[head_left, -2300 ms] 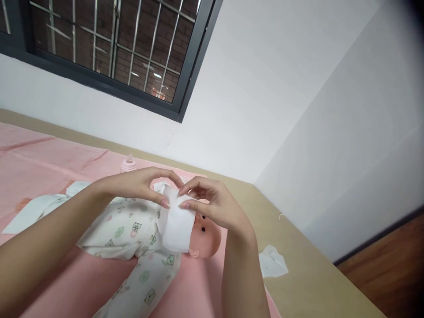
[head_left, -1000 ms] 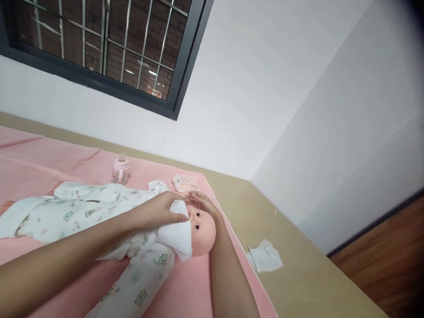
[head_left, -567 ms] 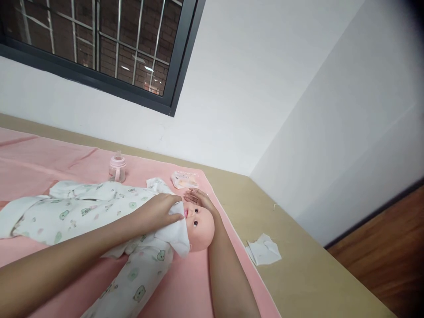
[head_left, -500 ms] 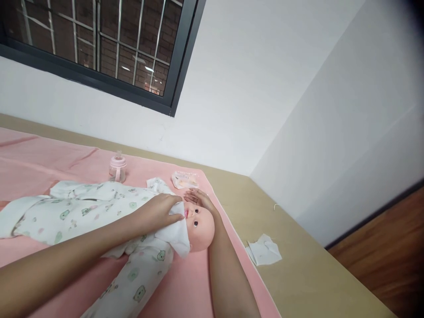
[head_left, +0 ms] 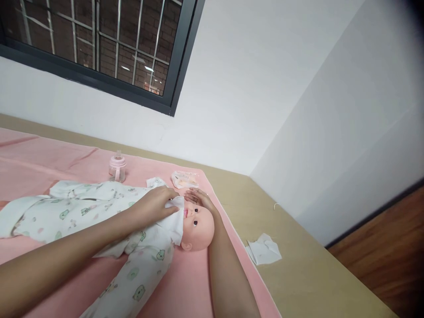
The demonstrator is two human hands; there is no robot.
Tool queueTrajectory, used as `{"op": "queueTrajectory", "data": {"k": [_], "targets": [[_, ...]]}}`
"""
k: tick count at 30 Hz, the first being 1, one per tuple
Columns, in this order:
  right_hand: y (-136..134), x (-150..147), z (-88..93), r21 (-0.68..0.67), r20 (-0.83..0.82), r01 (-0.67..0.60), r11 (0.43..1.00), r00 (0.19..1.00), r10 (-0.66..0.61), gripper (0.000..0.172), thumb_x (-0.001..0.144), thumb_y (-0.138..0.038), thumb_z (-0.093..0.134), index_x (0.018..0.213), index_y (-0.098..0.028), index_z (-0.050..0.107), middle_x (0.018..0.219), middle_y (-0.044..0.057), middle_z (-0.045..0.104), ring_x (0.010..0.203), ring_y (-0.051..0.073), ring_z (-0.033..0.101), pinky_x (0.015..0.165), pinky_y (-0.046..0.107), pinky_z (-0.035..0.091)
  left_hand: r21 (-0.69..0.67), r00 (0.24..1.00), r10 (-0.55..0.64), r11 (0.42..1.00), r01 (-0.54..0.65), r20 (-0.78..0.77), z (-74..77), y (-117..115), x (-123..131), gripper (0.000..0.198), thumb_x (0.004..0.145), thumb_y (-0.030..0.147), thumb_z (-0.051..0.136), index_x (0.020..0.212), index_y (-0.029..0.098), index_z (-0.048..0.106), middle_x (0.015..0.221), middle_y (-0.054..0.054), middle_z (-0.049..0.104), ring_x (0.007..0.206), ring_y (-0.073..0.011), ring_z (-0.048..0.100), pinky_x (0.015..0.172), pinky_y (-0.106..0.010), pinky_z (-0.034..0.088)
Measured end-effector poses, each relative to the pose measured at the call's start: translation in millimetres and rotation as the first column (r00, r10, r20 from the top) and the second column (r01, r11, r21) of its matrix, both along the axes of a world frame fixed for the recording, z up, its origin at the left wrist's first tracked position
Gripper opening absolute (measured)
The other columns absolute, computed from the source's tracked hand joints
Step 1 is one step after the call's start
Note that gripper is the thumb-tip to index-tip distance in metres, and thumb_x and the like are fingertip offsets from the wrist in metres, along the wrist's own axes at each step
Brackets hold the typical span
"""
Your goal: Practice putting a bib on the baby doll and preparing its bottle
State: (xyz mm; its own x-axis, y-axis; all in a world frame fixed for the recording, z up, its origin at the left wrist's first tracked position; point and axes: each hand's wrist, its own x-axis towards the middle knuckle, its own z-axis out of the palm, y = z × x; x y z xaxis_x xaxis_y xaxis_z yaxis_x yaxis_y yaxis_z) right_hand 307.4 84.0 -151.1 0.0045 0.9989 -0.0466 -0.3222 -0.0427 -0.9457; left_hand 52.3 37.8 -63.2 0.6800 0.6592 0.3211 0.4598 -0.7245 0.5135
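Note:
A baby doll [head_left: 198,227] lies on its back on a pink mat [head_left: 185,282], dressed in a white outfit [head_left: 96,212] printed with green animals. My left hand [head_left: 159,203] pinches a white cloth [head_left: 175,221] at the doll's chin and neck, thumb toward the mouth. Beyond the doll's head lies my right hand [head_left: 198,198], its fingers apart beside the far cheek, with the forearm running past the crown. Nothing shows in the right hand.
A pink-capped bottle [head_left: 118,168] stands behind the doll's body. Near the mat's far corner is a small clear packet [head_left: 183,179]. A crumpled white cloth [head_left: 264,250] lies on the tan surface [head_left: 298,274] at the right. A barred window [head_left: 99,39] is above.
My left hand has drawn the white cloth a little left, away from the doll's face. The doll's near ear now shows. My right hand has hardly moved.

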Motion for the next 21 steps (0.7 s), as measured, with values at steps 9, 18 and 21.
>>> {"op": "queueTrajectory", "data": {"k": [9, 18, 21], "targets": [[-3.0, -1.7, 2.1, -0.005, -0.009, 0.01, 1.0, 1.0, -0.01, 0.031, 0.067, -0.032, 0.079, 0.092, -0.02, 0.066, 0.106, 0.006, 0.071, 0.106, 0.023, 0.065, 0.102, 0.039, 0.046, 0.028, 0.999, -0.037, 0.999, 0.037, 0.026, 0.7, 1.2, 0.2, 0.017, 0.081, 0.027, 0.048, 0.074, 0.018, 0.062, 0.078, -0.006, 0.064, 0.082, -0.0241, 0.058, 0.075, -0.031, 0.042], [1.4, -0.2, 0.1, 0.002, -0.013, -0.018, 1.0, 1.0, 0.018, 0.03, 0.065, -0.03, 0.079, 0.089, -0.021, 0.065, 0.105, 0.005, 0.071, 0.106, 0.022, 0.065, 0.101, 0.037, 0.046, 0.039, 0.998, -0.058, 0.998, 0.057, 0.023, 3.8, -2.2, 0.5, 0.02, 0.083, 0.022, 0.047, 0.078, 0.019, 0.066, 0.082, -0.005, 0.067, 0.085, -0.0239, 0.059, 0.077, -0.031, 0.042], [4.3, 1.9, -4.3, 0.015, -0.034, -0.015, 1.0, 0.999, 0.016, 0.03, 0.065, -0.029, 0.079, 0.09, -0.021, 0.065, 0.105, 0.004, 0.071, 0.107, 0.021, 0.065, 0.103, 0.037, 0.045, 0.053, 0.998, -0.059, 0.997, 0.058, 0.024, 3.4, -1.9, 0.7, 0.02, 0.083, 0.02, 0.047, 0.078, 0.019, 0.066, 0.082, -0.006, 0.066, 0.086, -0.024, 0.059, 0.077, -0.031, 0.042]]}}
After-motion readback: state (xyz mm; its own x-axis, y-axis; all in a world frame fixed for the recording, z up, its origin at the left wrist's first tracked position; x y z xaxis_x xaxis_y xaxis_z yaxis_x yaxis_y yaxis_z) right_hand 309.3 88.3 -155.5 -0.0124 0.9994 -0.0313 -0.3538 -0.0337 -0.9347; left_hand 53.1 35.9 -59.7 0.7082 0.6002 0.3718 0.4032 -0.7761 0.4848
